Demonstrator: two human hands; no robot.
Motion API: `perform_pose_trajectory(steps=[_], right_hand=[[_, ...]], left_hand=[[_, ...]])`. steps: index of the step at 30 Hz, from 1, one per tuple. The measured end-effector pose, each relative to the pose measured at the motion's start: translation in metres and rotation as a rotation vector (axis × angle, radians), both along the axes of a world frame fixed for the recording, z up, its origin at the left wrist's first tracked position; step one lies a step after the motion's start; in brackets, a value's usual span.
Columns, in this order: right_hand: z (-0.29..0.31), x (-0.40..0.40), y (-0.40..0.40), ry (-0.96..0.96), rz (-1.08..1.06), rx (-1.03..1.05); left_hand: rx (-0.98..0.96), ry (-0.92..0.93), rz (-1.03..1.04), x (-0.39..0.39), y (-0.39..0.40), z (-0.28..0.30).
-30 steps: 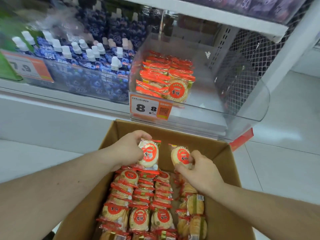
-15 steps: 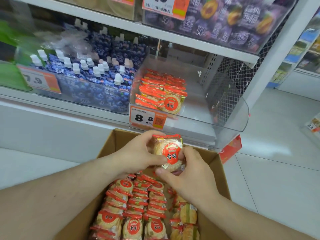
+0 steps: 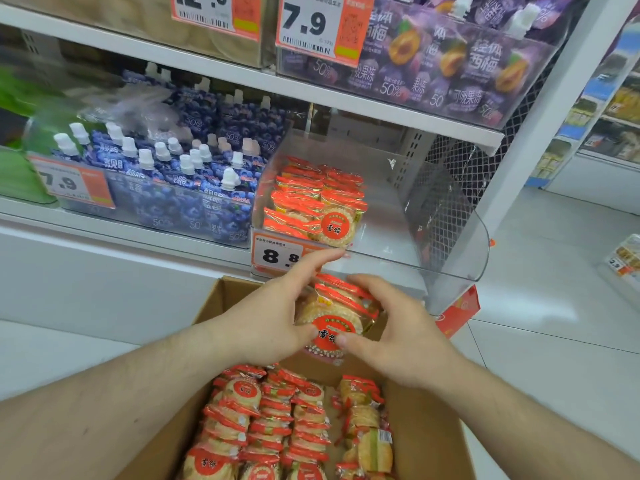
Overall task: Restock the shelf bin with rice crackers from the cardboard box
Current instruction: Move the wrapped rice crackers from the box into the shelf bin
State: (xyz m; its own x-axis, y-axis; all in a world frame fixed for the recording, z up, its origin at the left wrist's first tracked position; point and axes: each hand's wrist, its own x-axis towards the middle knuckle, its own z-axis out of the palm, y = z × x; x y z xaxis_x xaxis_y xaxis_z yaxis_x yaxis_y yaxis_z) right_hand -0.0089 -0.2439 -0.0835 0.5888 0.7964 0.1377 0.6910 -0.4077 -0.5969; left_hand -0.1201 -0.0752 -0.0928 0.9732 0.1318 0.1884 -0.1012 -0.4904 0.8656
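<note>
rice cracker stack (image 3: pixel 337 315) gripped between left hand (image 3: pixel 266 323) and right hand (image 3: pixel 398 336); shelf bin (image 3: pixel 433 216) above part-filled; cardboard box (image 3: pixel 427 424) below well stocked.

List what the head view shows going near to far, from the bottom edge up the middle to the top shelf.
Cardboard box full of packs → held stack of rice crackers, gripped between the left hand and right hand → 8.8 price tag → shelf bin → purple jelly pouches.

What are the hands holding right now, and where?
Both hands, left hand and right hand, hold a small stack of rice cracker packs by its opposite sides.
</note>
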Motion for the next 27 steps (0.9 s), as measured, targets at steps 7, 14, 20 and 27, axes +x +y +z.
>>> perform_pose_trajectory(steps=[7,14,20,27], right_hand=[[0.036,0.025,-0.003,-0.045,-0.125,0.213],[0.078,0.082,0.028,-0.189,-0.249,0.104],[0.051,0.112,0.087,-0.105,-0.180,-0.269],[0.035,0.109,0.120,-0.062,-0.345,-0.271]], left_hand=[[0.450,-0.133,0.275,0.005,0.009,0.006],[0.757,0.211,0.495,0.014,0.023,-0.003],[0.701,0.282,0.533,0.017,0.025,-0.004],[0.649,0.252,0.512,0.017,0.024,-0.008]])
